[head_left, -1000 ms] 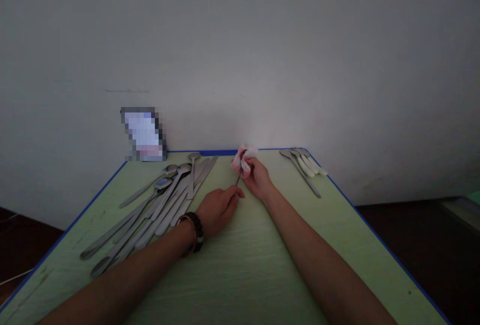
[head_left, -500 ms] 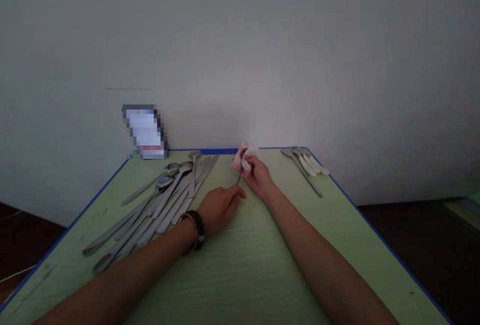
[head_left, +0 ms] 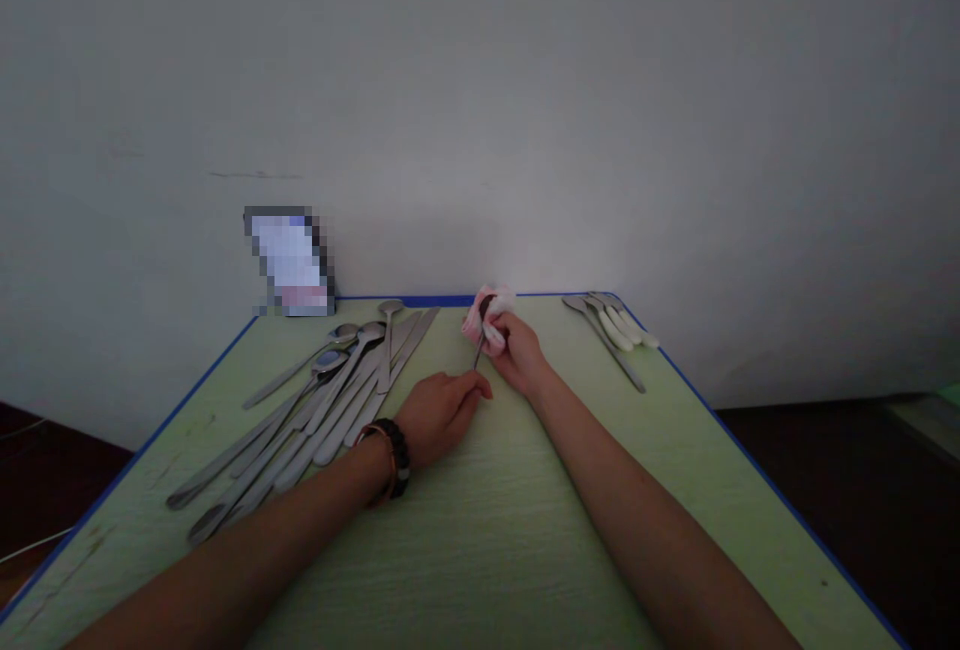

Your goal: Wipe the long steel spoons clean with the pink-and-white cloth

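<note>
My left hand [head_left: 439,414] rests on the green table [head_left: 480,550] with its fingers pinched on the handle end of a thin spoon [head_left: 478,355]. A dark bead bracelet sits on that wrist. My right hand [head_left: 516,353] is closed round a pink and white cloth [head_left: 484,316], which is wrapped over the spoon's far end near the table's back edge. The spoon's bowl is mostly hidden in the cloth.
Several long metal spoons and knives [head_left: 322,405] lie fanned out on the left of the table. A smaller group of spoons [head_left: 611,326], some with white handles, lies at the back right. A blurred-out upright object [head_left: 289,260] leans on the wall.
Both hands hold as before; only the view has shifted slightly.
</note>
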`<state>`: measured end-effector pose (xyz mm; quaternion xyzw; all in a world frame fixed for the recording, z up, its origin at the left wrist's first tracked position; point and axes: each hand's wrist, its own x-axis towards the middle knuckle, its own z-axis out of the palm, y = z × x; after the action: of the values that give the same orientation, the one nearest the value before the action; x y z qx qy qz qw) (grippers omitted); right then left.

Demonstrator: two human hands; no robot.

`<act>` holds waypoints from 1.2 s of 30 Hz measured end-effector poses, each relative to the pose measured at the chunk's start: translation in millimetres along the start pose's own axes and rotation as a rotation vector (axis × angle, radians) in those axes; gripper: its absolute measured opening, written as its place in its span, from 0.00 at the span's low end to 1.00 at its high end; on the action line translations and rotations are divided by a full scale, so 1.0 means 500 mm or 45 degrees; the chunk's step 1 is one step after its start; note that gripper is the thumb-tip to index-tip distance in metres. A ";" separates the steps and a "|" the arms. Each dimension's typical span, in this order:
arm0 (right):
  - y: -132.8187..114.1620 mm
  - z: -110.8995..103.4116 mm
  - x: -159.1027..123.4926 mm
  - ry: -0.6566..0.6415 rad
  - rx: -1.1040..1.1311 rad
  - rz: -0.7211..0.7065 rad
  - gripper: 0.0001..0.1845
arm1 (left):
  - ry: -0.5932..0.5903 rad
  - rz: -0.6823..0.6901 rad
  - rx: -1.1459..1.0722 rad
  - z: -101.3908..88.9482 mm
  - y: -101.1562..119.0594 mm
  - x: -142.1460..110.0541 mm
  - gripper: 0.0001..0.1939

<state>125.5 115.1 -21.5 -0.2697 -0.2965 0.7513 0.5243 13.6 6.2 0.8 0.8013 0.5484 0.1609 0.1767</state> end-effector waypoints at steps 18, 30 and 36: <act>-0.002 0.006 -0.007 0.031 -0.005 0.047 0.07 | 0.005 0.029 0.012 0.001 -0.001 0.000 0.15; 0.000 0.008 -0.007 0.024 -0.018 0.029 0.06 | 0.016 0.048 0.017 0.003 -0.002 0.001 0.15; 0.002 0.006 -0.004 0.001 -0.021 0.028 0.07 | 0.016 0.059 0.019 0.003 -0.003 0.000 0.14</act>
<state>123.3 112.6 -19.8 -0.2778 -0.2995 0.7544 0.5138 13.0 6.7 -1.5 0.8141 0.5320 0.1659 0.1635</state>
